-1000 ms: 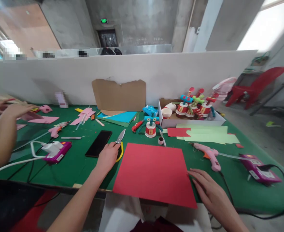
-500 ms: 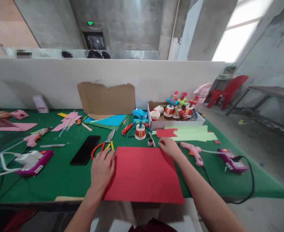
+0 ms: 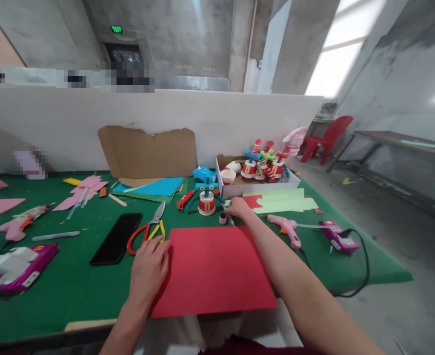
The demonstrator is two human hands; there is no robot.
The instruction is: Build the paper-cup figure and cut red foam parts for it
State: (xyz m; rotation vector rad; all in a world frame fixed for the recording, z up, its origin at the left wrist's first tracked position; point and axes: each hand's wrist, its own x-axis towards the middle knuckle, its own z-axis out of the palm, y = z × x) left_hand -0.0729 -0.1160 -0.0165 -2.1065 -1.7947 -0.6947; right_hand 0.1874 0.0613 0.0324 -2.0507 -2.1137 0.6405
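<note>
A large sheet of red paper (image 3: pixel 213 271) lies flat in front of me, its lower edge past the table's front edge. My left hand (image 3: pixel 151 264) rests on its left side with the fingers lying loosely, touching or close to the handles of the scissors (image 3: pixel 149 229). Beyond the far edge, the fingertips of my right hand (image 3: pixel 239 208) are closed together on a slim pale pen (image 3: pixel 230 218), which lies on the table. Beside the pen stands a small paper roll (image 3: pixel 222 218). A paper-cup figure (image 3: pixel 206 201) with blue head and spring arms is just behind.
A box (image 3: pixel 262 190) of similar cup figures stands behind green paper strips (image 3: pixel 287 201). Pink glue guns lie right (image 3: pixel 286 228) and left (image 3: pixel 19 223), near purple power strips (image 3: pixel 338 239). A black phone (image 3: pixel 117 239) sits left of the scissors. Cardboard (image 3: pixel 149 153) leans on the partition.
My right hand has moved from the paper's far right edge, forward and left, to the pen. My left hand stays at the paper's left side. The view has turned slightly right.
</note>
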